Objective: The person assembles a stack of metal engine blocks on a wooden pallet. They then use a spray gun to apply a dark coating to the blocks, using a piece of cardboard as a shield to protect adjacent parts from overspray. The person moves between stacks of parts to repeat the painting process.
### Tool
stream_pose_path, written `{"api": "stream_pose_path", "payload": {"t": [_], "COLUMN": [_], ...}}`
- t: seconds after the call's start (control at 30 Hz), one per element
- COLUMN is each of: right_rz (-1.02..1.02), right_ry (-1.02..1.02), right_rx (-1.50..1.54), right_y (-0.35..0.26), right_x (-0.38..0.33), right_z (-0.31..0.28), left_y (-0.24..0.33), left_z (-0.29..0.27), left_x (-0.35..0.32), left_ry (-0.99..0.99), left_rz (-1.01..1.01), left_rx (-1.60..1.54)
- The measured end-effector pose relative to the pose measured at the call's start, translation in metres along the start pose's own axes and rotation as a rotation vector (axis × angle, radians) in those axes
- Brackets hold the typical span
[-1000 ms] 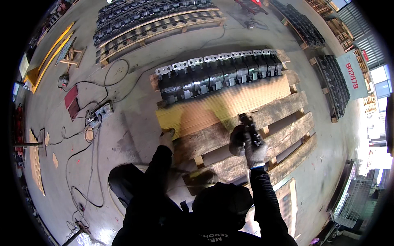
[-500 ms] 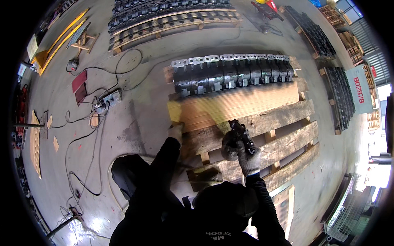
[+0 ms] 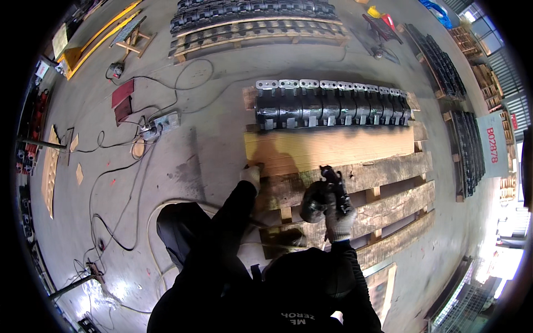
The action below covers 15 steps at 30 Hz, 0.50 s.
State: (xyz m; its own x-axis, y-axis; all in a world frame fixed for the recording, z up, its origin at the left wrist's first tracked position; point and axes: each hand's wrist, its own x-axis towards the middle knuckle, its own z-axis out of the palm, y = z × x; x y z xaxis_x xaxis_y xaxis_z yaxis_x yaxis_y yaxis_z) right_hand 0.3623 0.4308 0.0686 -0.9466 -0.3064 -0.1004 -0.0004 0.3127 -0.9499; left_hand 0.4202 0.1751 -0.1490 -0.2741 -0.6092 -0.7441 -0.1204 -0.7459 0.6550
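Workshop floor: one pallet (image 3: 388,208), one grinder (image 3: 325,191).

Pallet (image 3: 383,208): rough, weathered wood; pale board (image 3: 333,147): smoother, fresh wood. Track links (image 3: 330,105): dark, glossy metal; floor (image 3: 222,72): matt grey concrete.

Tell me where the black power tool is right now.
In the head view, the black power tool sits right of centre, gripped in the gloved right hand above the weathered planks of the wooden pallet, just below the fresh yellow board.
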Motion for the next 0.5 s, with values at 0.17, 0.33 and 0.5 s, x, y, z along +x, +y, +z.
{"api": "stream_pose_path", "payload": {"t": [0.17,0.33,0.5], "right_rz": [-0.116,-0.248,-0.183], "right_ry": [-0.07,-0.134,-0.053], "right_rx": [-0.072,-0.143,-0.008], "right_y": [-0.016,0.009,-0.025], "right_x": [-0.005,-0.007,-0.004], "right_z": [0.01,0.024,0.032], "left_y": [0.008,0.045,0.027], "left_z": [-0.011,0.007,-0.013], "left_x": [-0.002,-0.054,-0.025], "left_ry": [0.04,-0.049,-0.073], "left_rz": [0.048,-0.016,0.033], "left_rx": [0.014,0.012,-0.044]}}
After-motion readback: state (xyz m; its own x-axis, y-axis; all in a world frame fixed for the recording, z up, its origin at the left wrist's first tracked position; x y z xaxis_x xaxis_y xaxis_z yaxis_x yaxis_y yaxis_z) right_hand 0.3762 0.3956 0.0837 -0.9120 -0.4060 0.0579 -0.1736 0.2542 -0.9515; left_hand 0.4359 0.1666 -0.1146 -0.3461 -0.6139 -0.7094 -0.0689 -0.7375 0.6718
